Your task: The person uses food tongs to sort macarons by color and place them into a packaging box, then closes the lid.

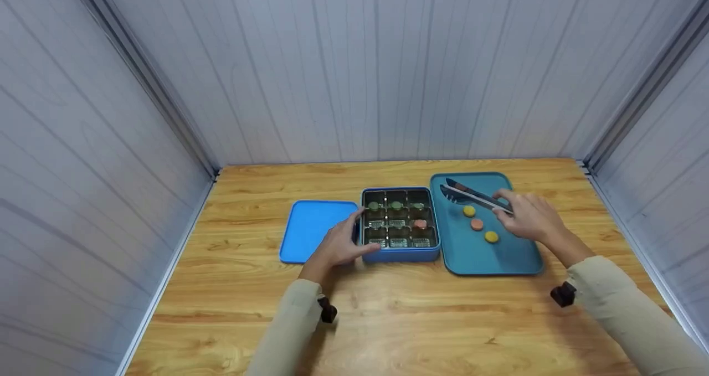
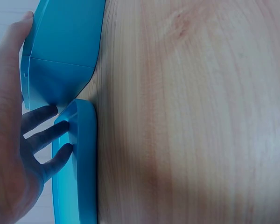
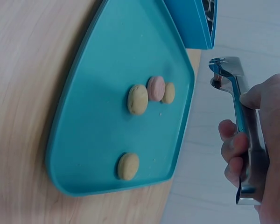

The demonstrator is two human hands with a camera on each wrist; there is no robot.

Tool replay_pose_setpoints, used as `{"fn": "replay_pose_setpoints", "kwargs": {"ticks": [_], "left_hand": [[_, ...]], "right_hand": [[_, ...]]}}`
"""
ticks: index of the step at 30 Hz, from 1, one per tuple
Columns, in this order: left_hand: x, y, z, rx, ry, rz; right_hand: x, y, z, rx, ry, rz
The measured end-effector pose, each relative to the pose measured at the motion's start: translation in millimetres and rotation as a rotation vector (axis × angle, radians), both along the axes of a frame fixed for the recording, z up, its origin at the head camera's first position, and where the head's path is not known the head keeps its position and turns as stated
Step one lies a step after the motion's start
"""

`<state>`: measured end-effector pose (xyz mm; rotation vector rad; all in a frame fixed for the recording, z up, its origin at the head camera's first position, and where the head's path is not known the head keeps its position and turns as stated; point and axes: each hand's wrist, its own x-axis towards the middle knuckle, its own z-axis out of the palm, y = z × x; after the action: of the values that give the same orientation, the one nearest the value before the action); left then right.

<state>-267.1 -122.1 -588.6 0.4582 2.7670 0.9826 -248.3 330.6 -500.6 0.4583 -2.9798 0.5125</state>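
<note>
With our left hand (image 1: pixel 339 246) pressed open-fingered against the blue compartmented box (image 1: pixel 400 225) and our right hand (image 1: pixel 529 215) gripping the metal tongs (image 1: pixel 469 195), we judge pickup of a round cookie (image 1: pixel 477 224) from the teal tray (image 1: pixel 498 254) comes next.

The box (image 1: pixel 400 223) sits between the lid (image 1: pixel 313 229) on its left and the tray (image 1: pixel 515 254) on its right.

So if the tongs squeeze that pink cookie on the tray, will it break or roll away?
Probably not roll: the pink cookie lies flat on the tray, wedged between two yellow cookies. It looks like a small sandwich cookie, so likely light and perhaps crumbly under a hard squeeze. The metal tongs in the right hand look smooth, so it might slip.
</note>
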Motion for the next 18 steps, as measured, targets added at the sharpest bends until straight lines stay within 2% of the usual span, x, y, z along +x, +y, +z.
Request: {"fn": "replay_pose_setpoints", "kwargs": {"ticks": [12, 18], "left_hand": [[0.2, 0.1, -0.1, 0.005, 0.007, -0.003], [0.0, -0.3, -0.1, -0.004, 0.002, 0.004]], "right_hand": [[-4.7, -25.2, 1.4, -0.039, 0.034, 0.067], [-8.0, -38.4, 1.4, -0.036, 0.024, 0.089]]}}
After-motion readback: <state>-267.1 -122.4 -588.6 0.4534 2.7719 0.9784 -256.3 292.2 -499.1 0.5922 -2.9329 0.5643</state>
